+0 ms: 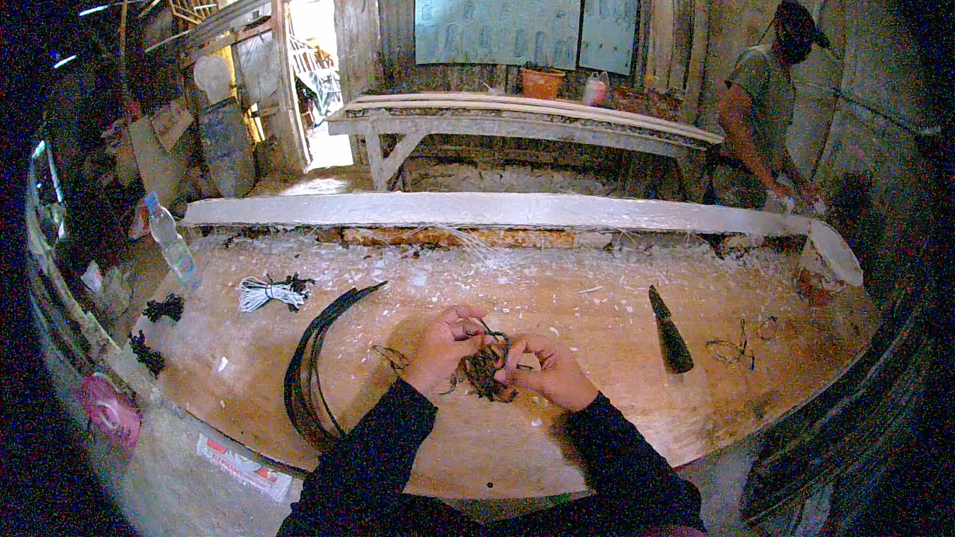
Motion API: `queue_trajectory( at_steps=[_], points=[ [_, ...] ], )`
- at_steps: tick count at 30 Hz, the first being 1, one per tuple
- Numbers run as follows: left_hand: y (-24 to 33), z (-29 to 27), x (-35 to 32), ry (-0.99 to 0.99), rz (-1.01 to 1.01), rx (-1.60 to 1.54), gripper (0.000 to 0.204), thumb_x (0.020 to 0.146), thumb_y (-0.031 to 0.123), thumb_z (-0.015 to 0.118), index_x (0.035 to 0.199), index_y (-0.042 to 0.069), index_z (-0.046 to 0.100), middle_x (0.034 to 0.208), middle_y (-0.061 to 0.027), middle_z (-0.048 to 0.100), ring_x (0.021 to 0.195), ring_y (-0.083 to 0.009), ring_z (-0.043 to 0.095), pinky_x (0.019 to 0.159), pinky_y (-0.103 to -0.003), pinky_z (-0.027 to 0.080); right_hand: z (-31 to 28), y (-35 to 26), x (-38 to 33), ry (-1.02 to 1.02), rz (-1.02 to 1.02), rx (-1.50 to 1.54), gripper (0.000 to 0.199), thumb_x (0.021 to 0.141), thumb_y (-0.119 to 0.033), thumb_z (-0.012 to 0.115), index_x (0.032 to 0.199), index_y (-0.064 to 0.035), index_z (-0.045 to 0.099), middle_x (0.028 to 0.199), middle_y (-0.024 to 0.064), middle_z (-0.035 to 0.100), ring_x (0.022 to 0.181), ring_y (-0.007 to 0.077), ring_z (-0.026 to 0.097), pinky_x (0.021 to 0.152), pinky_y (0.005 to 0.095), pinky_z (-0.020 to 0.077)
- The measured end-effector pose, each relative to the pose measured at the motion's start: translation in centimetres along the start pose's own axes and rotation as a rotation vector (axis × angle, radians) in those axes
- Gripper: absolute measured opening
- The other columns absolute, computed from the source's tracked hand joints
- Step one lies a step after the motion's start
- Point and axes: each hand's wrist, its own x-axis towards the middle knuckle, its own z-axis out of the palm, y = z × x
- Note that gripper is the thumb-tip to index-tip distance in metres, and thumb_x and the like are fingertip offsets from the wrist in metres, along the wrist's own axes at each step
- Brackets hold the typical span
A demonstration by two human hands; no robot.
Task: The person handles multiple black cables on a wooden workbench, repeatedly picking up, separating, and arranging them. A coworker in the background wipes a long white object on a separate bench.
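Both hands, left (444, 346) & right (549, 370), pinched 1 tangled brown fibre knot (485, 370) near black cone tool (669, 333); strands prob. could snap if yanked.

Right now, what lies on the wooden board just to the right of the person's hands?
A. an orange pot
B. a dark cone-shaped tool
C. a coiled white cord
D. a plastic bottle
B: the dark cone-shaped tool lies on the board, right of the right hand.

Rough shed, plank walls (875, 89), 1 wooden bench (517, 124) (daylit doorway (316, 89)).
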Motion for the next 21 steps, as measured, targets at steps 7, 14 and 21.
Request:
queue_trajectory(
  at_steps=[7, 14, 21],
  points=[
    [0.2, 0.6, -0.2, -0.076, -0.018, -0.117, 0.040, 0.072, -0.001, 0.059, 0.108, 0.006, 0.042, 0.079, -0.0017, 0.054, 0.076, -0.0110, 0.053, 0.069, -0.023, 0.043, -0.3, 0.4, 0.6, 0.254, 0.025, 0.290, 0.015, 0.068, 0.002, 0.059, 0.067, -0.0078, 0.047, 0.069, -0.0022, 0.048, 0.070, 0.0094, 0.048, 0.065, 0.0221, 0.0384],
    [1.5, 1.6, -1.3, -0.342, -0.042, -0.198, 0.039, 0.073, 0.003, 0.059, 0.108, 0.008, 0.043, 0.083, -0.0007, 0.055, 0.074, -0.0086, 0.053, 0.068, -0.021, 0.042, -1.3, 2.8, 1.3, 0.464, -0.157, -0.048, 0.011, 0.072, 0.003, 0.054, 0.071, -0.0063, 0.048, 0.068, -0.0021, 0.046, 0.069, 0.0079, 0.046, 0.065, 0.0212, 0.0383],
    [0.6, 1.5, -1.3, -0.538, -0.105, -0.250, 0.026, 0.073, 0.003, 0.057, 0.096, 0.007, 0.046, 0.083, 0.0024, 0.051, 0.070, -0.0063, 0.048, 0.060, -0.019, 0.039, -1.9, 3.2, 1.3, 0.516, 0.004, 0.009, 0.013, 0.078, -0.005, 0.052, 0.090, -0.0056, 0.057, 0.076, -0.0007, 0.055, 0.072, 0.0081, 0.048, 0.068, 0.0212, 0.0386]
  ],
)
